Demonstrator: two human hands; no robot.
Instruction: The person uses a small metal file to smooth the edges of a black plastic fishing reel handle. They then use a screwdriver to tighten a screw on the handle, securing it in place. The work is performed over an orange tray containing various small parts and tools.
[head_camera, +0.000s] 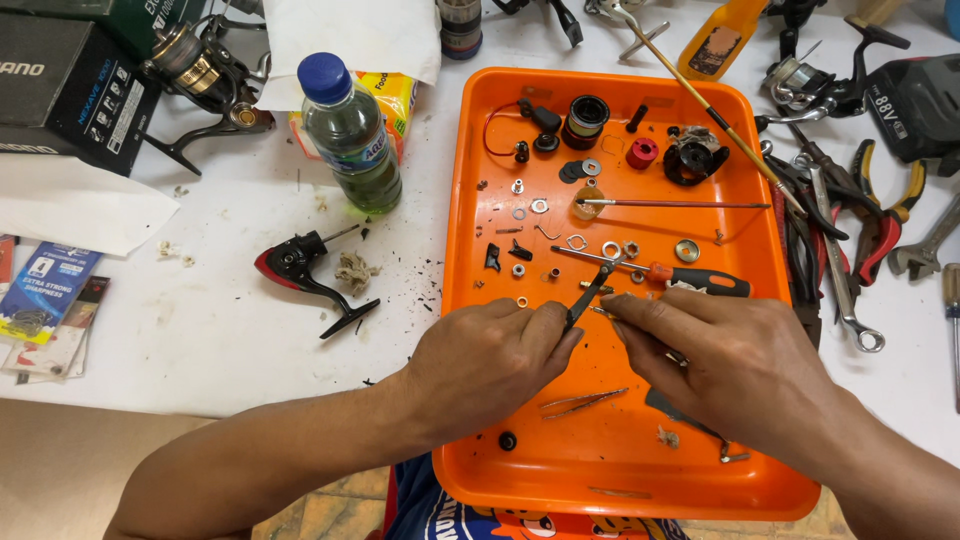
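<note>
Both hands over the near half of the shallow orange plastic tray. Left hand: fingers closed together on a slim black metal lever piece, pinched at its lower end, part angled up and away. Right hand: fingertips meet just beside that lower end, apparently pinched on a tiny brass-coloured bit; too small to tell if it touches the lever.

Step in hand, as judged: fitting or freeing a small fastener on the lever. Next move would call for a steady left pinch and fine right-finger turning, kept over the tray.

Under the wrists: thin metal tweezers lying flat. Just beyond the lever tip: an orange-and-black-handled screwdriver, scattered washers and nuts. Farther: a black spool and a red round cap at the tray's far end.

On the white bench, left: a black-and-red reel body, a blue-capped plastic bottle of greenish liquid. Right: red-handled pliers, spanners.
</note>
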